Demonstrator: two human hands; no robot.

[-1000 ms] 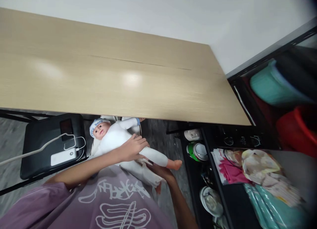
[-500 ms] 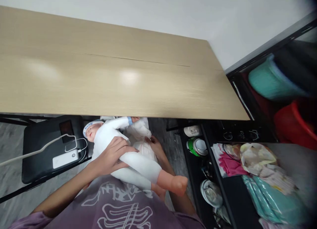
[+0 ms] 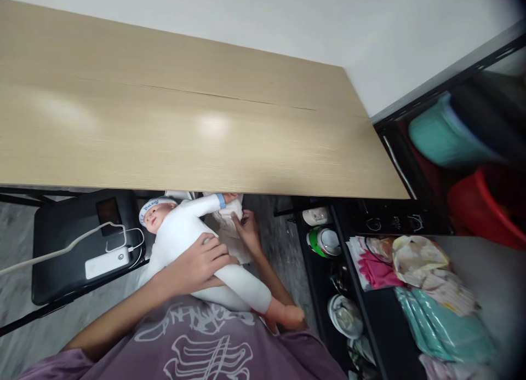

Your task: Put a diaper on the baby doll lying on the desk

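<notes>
A baby doll (image 3: 176, 232) in a white suit and a white cap with blue lettering lies across my lap, its head to the left and a bare foot to the right. My left hand (image 3: 201, 264) wraps around the doll's hip and upper thigh. Beyond the doll, a crumpled white cloth-like piece (image 3: 226, 221) hangs below the table edge. The fingers of my right hand (image 3: 249, 232) pinch its right side. Part of this white piece is hidden behind the doll's body and arm.
A wooden table (image 3: 205, 144) spans the front, its edge just above the doll. To the left, a white power bank (image 3: 107, 263) with a cable rests on a black stool (image 3: 57, 248). Black shelves at right hold a green can (image 3: 324, 242), pink gloves (image 3: 376, 270) and a teal packet (image 3: 444, 325).
My right hand has moved up and slightly left along the white piece. My left hand has shifted slightly right and down, and the doll's face has turned up more.
</notes>
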